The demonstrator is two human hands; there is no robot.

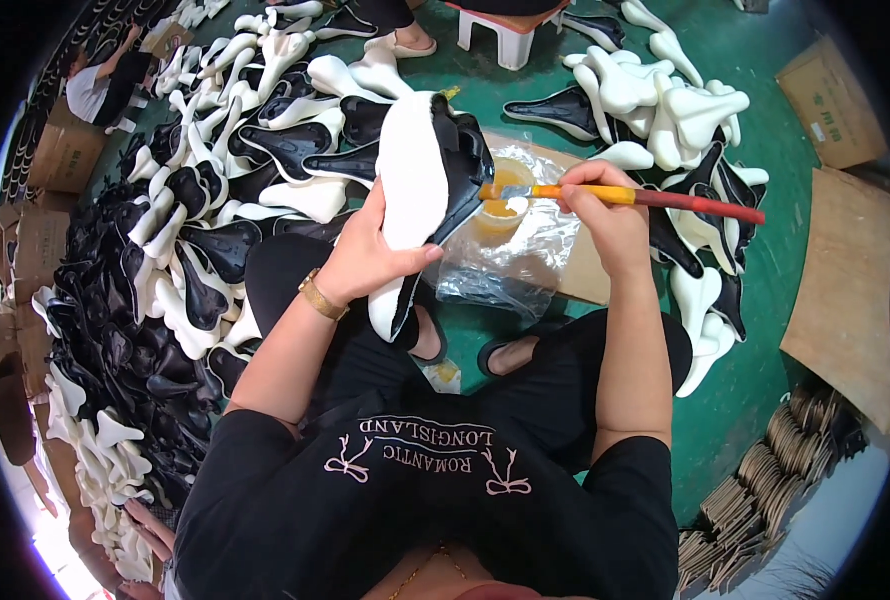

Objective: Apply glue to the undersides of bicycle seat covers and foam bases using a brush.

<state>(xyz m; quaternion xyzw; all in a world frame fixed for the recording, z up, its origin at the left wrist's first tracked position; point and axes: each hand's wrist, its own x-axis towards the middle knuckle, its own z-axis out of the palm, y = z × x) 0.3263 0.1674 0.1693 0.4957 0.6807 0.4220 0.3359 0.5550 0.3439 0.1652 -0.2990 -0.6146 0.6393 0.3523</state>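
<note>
My left hand [380,245] grips a bicycle saddle [413,170] tilted on its side, with a white foam pad and a black shell. Its thumb lies across the white pad. In my right hand [608,218] is a paintbrush [615,194] with a yellow and red handle, pinched between thumb and fingers. The bristles meet the edge of the black shell, or nearly so; contact is hard to tell. Beneath the brush stands a tub of yellowish glue-like liquid [495,228], partly hidden by the saddle. Clear plastic film [540,260] is spread around the tub.
Under the film lies a cardboard sheet [587,278]. White and black saddle parts [290,145] pile up at left, with black shells [145,330] nearer. Another saddle pile [655,95] sits at right. A white stool [510,40] and another person [105,85] are farther off.
</note>
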